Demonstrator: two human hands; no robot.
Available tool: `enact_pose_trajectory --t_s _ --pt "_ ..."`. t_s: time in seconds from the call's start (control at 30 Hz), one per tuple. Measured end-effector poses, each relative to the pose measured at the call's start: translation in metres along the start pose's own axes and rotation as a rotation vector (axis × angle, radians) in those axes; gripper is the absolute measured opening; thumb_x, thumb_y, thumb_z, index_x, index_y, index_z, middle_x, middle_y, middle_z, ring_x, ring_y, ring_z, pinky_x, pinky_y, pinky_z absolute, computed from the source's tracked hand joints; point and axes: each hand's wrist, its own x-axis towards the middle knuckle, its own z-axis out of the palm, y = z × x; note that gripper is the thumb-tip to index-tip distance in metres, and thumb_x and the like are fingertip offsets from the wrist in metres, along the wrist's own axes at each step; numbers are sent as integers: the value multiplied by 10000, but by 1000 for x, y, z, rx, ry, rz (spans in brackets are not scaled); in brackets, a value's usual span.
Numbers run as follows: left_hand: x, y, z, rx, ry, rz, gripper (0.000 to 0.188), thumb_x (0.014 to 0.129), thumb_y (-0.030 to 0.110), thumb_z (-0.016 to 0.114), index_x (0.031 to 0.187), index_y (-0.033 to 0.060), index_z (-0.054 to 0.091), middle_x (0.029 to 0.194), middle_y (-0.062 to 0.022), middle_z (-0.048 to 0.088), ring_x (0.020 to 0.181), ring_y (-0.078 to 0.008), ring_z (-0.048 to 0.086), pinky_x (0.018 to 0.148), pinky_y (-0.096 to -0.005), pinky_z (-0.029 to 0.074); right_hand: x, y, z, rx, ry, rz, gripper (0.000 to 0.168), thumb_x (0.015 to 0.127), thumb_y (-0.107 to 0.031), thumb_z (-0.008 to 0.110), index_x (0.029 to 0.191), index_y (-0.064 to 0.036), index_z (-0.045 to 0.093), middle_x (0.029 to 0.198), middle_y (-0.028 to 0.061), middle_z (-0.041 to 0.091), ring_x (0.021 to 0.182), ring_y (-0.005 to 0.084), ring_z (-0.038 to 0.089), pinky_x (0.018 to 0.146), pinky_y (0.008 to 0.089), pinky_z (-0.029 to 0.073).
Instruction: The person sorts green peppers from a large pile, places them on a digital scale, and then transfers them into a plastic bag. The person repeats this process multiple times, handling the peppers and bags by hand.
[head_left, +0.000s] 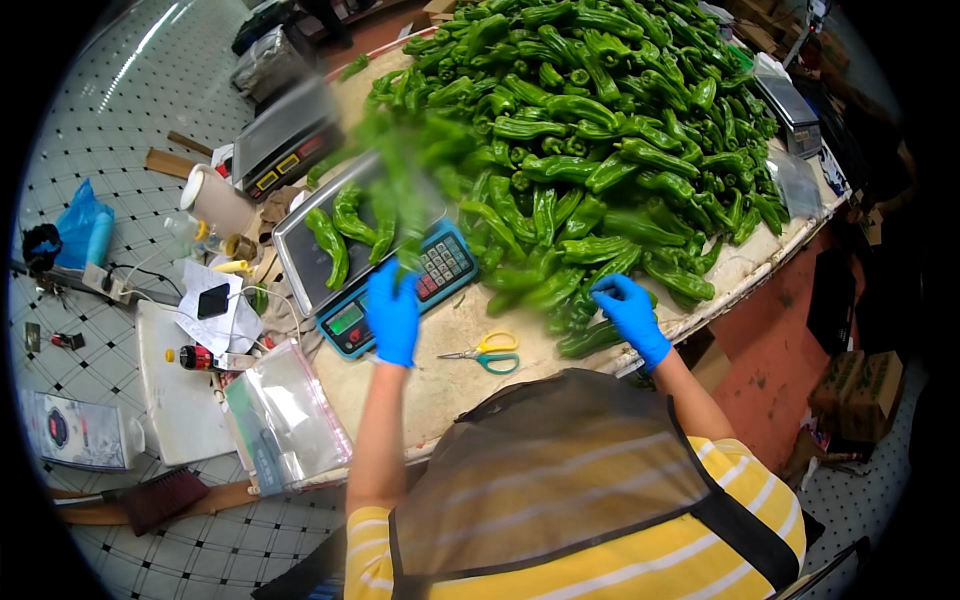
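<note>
My left hand (393, 313), in a blue glove, is over the front of a digital scale (442, 266) with a keypad and a lit display. Motion-blurred green peppers (409, 217) reach from its fingertips up over the metal weighing pan (300, 259); whether the fingers grip one is unclear. A few curved green peppers (328, 247) rest on the pan. My right hand (630, 311), gloved in blue too, has bent fingers just above a green pepper (589, 341) at the near side of a large pile of peppers (585, 112). Its palm is hidden.
Scissors (487, 352) with yellow and green handles lie on the table (405, 405) between my hands. Clear plastic bags (292, 420) are at the near left. A phone (214, 301) sits on papers further left. More scales stand at the far left (281, 150) and right (787, 105).
</note>
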Motion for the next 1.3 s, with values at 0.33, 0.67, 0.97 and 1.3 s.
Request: enact_pose_trajectory --t_s 0.33,0.67,0.97,1.3 --pt "97 -52 -54 858 129 -119 501 865 278 648 1285 43 512 1093 -262 561 1004 -437 567 802 -518 476 18 -2 -16 -1107 122 -737 421 693 5 597 1088 -128 655 1077 116 595 1057 347 555 875 446 458" --pt "-30 23 -2 0 -240 79 509 817 84 699 1305 79 556 1072 -104 594 881 -209 579 790 -328 487 7 -46 -19 -985 -53 -604 515 570 -58 765 1064 -139 642 1049 75 582 1008 294 546 886 407 422" --pt "-112 61 56 -526 -869 -410 795 828 255 751 1492 120 336 1410 -141 479 1233 -255 516 1007 -380 443 -24 -51 44 116 -465 -57 652 769 -109 797 1336 -16 488 1168 80 617 976 144 605 857 300 505" --pt "-128 34 62 -431 -548 -368 544 838 139 724 1328 20 520 1273 -154 590 1150 -218 576 969 -340 462 -29 -84 57 369 -400 -132 574 808 -60 744 1326 -55 496 1144 67 617 989 158 600 808 273 497"
